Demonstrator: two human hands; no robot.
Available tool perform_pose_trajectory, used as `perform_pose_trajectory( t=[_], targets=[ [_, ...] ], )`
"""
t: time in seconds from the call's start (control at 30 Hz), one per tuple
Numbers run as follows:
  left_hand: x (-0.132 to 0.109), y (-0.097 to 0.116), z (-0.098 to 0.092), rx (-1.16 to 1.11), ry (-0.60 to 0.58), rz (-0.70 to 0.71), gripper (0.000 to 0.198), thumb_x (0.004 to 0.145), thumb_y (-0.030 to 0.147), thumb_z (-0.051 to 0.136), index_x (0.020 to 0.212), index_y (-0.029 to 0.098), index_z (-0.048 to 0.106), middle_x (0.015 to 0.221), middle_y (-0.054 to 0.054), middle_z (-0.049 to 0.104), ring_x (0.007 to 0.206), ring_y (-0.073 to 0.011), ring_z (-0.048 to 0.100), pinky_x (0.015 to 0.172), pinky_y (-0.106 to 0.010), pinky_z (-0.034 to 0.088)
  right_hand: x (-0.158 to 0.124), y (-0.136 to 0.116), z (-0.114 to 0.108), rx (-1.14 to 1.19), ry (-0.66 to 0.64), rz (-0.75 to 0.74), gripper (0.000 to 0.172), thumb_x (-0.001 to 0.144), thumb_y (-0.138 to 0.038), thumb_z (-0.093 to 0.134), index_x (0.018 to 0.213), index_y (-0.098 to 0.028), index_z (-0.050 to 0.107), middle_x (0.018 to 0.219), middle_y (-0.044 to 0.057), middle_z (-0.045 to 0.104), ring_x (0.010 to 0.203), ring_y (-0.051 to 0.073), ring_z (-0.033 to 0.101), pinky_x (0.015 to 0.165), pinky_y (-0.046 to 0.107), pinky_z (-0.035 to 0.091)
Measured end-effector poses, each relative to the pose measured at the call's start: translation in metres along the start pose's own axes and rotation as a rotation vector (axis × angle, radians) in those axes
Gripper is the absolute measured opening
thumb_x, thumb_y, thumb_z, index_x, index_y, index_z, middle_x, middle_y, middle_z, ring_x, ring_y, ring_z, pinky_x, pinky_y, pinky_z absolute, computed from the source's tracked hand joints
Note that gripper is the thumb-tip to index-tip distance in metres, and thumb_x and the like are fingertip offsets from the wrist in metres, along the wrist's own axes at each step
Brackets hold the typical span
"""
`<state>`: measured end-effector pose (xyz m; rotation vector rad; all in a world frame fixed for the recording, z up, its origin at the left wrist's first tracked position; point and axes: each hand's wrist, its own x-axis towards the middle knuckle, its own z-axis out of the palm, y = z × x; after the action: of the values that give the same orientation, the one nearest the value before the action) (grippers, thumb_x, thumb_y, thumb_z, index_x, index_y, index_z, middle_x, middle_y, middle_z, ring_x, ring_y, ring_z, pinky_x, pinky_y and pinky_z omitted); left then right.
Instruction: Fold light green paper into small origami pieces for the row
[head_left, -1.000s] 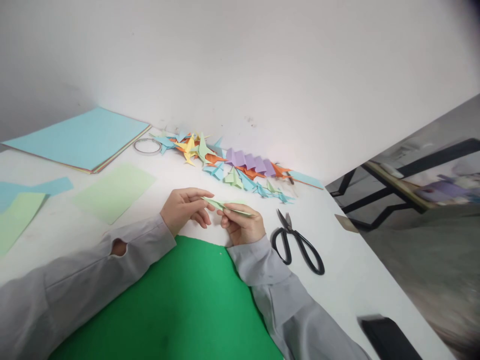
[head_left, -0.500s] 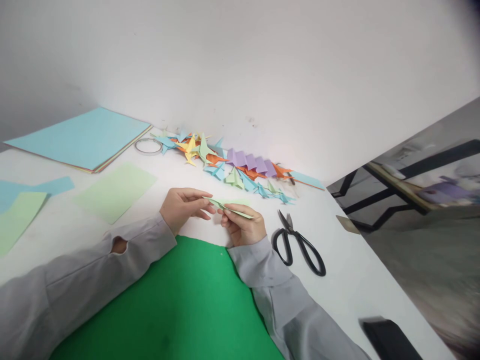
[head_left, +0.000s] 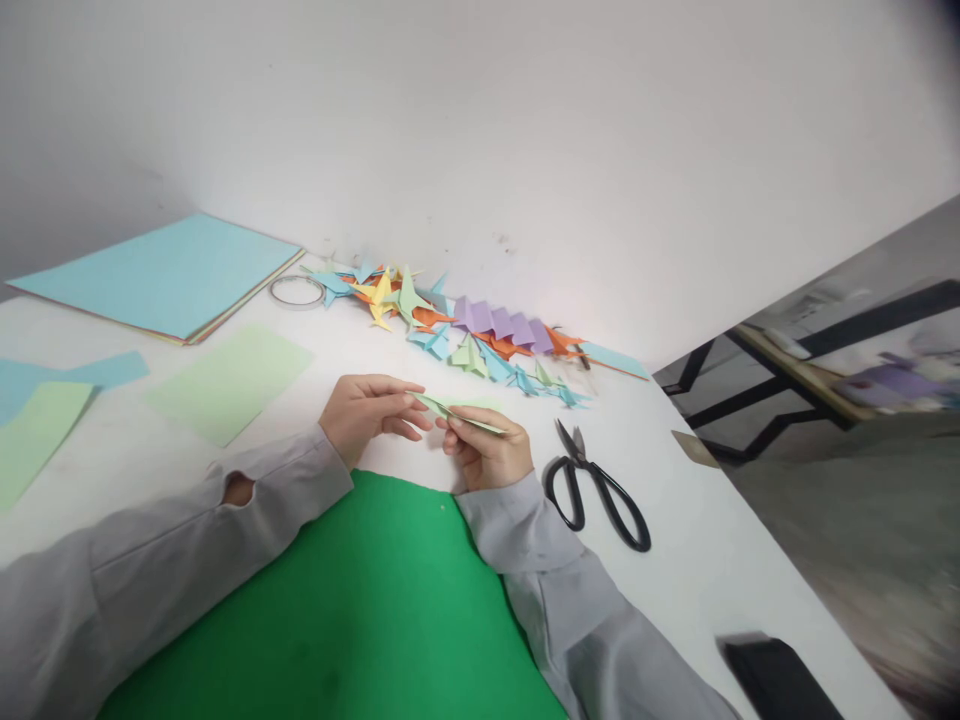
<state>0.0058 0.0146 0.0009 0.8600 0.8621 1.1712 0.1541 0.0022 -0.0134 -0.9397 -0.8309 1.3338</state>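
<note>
Paper point(head_left: 433, 404), green and folded, hangs above a white table point(head_left: 705, 560), left hand point(head_left: 371, 412) pinching one tip, right hand point(head_left: 489, 447) clamping the other end (likely light, easily creased, best held by edges).

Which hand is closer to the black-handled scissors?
Right. The right hand is just left of the scissors, with a gap between; the left hand is farther left, beyond the right hand.
</note>
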Motion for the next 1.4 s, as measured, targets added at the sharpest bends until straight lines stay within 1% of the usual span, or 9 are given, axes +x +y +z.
perform_pose_trajectory(
  t=[0.23, 0.53, 0.63, 0.73, 0.8, 0.87, 1.03, 1.2, 1.4],
  targets=[
    [-0.002, 0.003, 0.003, 0.003, 0.022, -0.002, 0.015, 0.063, 0.012, 0.064, 0.076, 0.005, 0.065, 0.063, -0.009, 0.067, 0.054, -0.0179, 0.064, 0.048, -0.027, 0.052, -0.001, -0.001, 0.002, 0.020, 0.025, 0.013, 0.014, 0.049, -0.013, 0.074, 0.062, -0.014, 0.069, 0.054, 0.005, 0.068, 0.040, 0.009, 0.054, 0.039, 0.022, 0.044],
    [-0.001, 0.001, 0.002, -0.005, 0.002, 0.012, 0.016, 0.065, 0.014, 0.059, 0.076, 0.004, 0.064, 0.065, -0.010, 0.067, 0.053, -0.0185, 0.064, 0.046, -0.028, 0.051, 0.000, 0.000, -0.001, 0.022, 0.020, 0.009, 0.013, 0.052, -0.011, 0.073, 0.064, -0.015, 0.069, 0.056, 0.005, 0.068, 0.041, 0.009, 0.054, 0.041, 0.022, 0.044],
    [-0.002, 0.000, 0.002, 0.062, -0.044, 0.035, 0.022, 0.064, 0.013, 0.060, 0.083, 0.004, 0.064, 0.059, -0.006, 0.065, 0.053, -0.0185, 0.063, 0.046, -0.028, 0.052, 0.000, 0.000, 0.000, 0.003, -0.009, 0.022, 0.012, 0.052, -0.012, 0.073, 0.064, -0.015, 0.069, 0.055, 0.005, 0.068, 0.040, 0.009, 0.054, 0.040, 0.022, 0.043],
    [-0.002, -0.004, 0.002, 0.209, -0.126, 0.085, 0.032, 0.062, 0.014, 0.064, 0.093, 0.006, 0.063, 0.053, -0.003, 0.063, 0.049, -0.0155, 0.060, 0.045, -0.027, 0.052, -0.001, 0.000, 0.001, -0.021, -0.069, 0.016, 0.012, 0.053, -0.012, 0.073, 0.064, -0.015, 0.070, 0.053, 0.002, 0.067, 0.038, 0.009, 0.053, 0.039, 0.022, 0.042],
    [-0.002, -0.006, 0.002, 0.280, -0.154, 0.143, 0.026, 0.062, 0.016, 0.065, 0.087, 0.007, 0.066, 0.055, -0.003, 0.064, 0.046, -0.0129, 0.058, 0.043, -0.025, 0.051, -0.002, 0.000, 0.001, -0.028, -0.098, 0.008, 0.012, 0.053, -0.012, 0.072, 0.063, -0.016, 0.070, 0.052, 0.001, 0.066, 0.037, 0.009, 0.052, 0.038, 0.022, 0.041],
    [-0.002, -0.008, 0.002, 0.310, -0.158, 0.177, 0.018, 0.063, 0.018, 0.065, 0.078, 0.008, 0.067, 0.058, -0.003, 0.064, 0.046, -0.0119, 0.058, 0.042, -0.024, 0.050, -0.002, 0.000, 0.002, -0.034, -0.106, 0.009, 0.012, 0.053, -0.012, 0.072, 0.064, -0.016, 0.069, 0.052, 0.000, 0.066, 0.037, 0.009, 0.052, 0.037, 0.021, 0.040],
    [-0.002, -0.008, 0.002, 0.320, -0.155, 0.129, 0.021, 0.060, 0.016, 0.067, 0.080, 0.008, 0.067, 0.052, -0.002, 0.063, 0.047, -0.0134, 0.059, 0.043, -0.024, 0.051, -0.002, 0.000, 0.002, -0.031, -0.079, 0.034, 0.014, 0.052, -0.015, 0.073, 0.065, -0.015, 0.069, 0.051, 0.000, 0.065, 0.035, 0.009, 0.050, 0.035, 0.022, 0.039],
    [-0.002, -0.007, 0.002, 0.285, -0.156, 0.109, 0.022, 0.062, 0.016, 0.067, 0.082, 0.008, 0.066, 0.051, -0.001, 0.064, 0.048, -0.0139, 0.061, 0.043, -0.024, 0.052, -0.001, 0.000, 0.001, -0.030, -0.080, 0.046, 0.013, 0.053, -0.015, 0.073, 0.065, -0.016, 0.068, 0.050, 0.000, 0.065, 0.036, 0.009, 0.051, 0.036, 0.022, 0.040],
    [-0.002, -0.004, 0.002, 0.278, -0.177, 0.103, 0.014, 0.061, 0.019, 0.068, 0.070, 0.009, 0.068, 0.053, -0.003, 0.065, 0.045, -0.0130, 0.059, 0.043, -0.024, 0.051, -0.002, 0.000, 0.002, -0.037, -0.095, 0.024, 0.012, 0.052, -0.012, 0.072, 0.062, -0.016, 0.068, 0.050, 0.000, 0.065, 0.036, 0.009, 0.051, 0.035, 0.021, 0.039]
  ],
)
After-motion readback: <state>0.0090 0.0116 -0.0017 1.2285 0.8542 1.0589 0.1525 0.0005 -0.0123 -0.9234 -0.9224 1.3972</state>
